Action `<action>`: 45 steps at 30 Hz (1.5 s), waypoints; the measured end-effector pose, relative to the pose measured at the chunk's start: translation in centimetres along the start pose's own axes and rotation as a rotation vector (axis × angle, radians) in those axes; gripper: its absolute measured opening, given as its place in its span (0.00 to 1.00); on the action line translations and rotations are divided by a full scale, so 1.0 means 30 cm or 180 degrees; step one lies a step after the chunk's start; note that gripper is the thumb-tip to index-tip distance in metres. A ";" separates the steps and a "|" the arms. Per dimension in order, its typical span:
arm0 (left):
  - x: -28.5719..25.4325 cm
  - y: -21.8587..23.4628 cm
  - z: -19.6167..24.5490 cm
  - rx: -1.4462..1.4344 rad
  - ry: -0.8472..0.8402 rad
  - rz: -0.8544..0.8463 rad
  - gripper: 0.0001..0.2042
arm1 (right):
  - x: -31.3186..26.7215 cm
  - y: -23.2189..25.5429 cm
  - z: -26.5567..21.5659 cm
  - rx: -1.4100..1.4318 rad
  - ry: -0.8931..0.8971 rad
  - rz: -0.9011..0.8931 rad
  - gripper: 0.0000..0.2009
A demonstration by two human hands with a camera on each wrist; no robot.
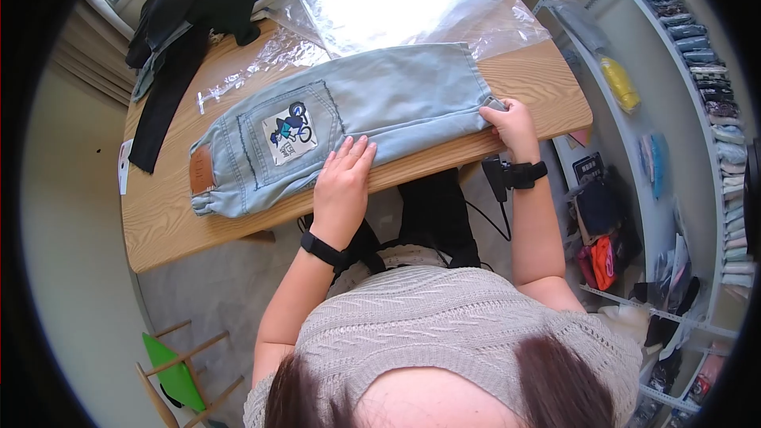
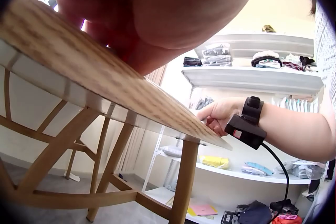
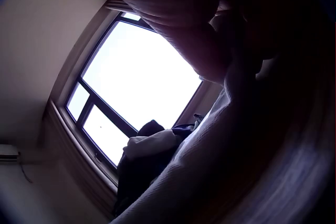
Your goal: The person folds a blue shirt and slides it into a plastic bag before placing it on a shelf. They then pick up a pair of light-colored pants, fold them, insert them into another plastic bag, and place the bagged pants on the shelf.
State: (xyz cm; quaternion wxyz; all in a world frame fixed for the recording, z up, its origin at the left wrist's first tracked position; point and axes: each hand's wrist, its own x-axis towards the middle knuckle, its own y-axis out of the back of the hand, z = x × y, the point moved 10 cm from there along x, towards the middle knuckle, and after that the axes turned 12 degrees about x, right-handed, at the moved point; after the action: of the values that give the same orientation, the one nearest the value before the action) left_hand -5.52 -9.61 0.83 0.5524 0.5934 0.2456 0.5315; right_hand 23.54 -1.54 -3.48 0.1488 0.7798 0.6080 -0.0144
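A pair of folded light-blue jeans [image 1: 404, 95] lies lengthwise along the table's near edge. Its back pocket bears a white patch [image 1: 289, 136] with a cartoon cyclist, and a brown leather label [image 1: 202, 170] marks the waistband at the left. My left hand [image 1: 342, 190] rests with straight fingers on the near side of the jeans, just right of the pocket. At the leg's hem end, my right hand [image 1: 515, 128] pinches the near corner between thumb and fingers. In the right wrist view the denim [image 3: 197, 142] runs down from the shadowed right hand [image 3: 184, 24].
Clear plastic bags [image 1: 396, 0] cover the table's far side behind the jeans. Dark clothes [image 1: 198, 0] are heaped at the far left, one hanging piece reaching toward the wooden table's edge [image 1: 151, 246]. White shelves [image 1: 634, 95] with packed garments stand at the right; a chair [image 1: 182, 364] is lower left.
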 end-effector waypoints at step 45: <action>-0.030 0.018 -0.004 -0.0152 -0.0210 0.0575 0.12 | -0.340 -0.655 -0.363 0.0343 0.2662 -0.1041 0.18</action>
State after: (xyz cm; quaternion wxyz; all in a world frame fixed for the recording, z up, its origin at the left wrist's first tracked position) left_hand -6.06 -10.50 0.97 0.5239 0.6170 0.1600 0.5650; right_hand 0.43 -4.19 4.79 -0.1547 0.6189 0.7294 0.2470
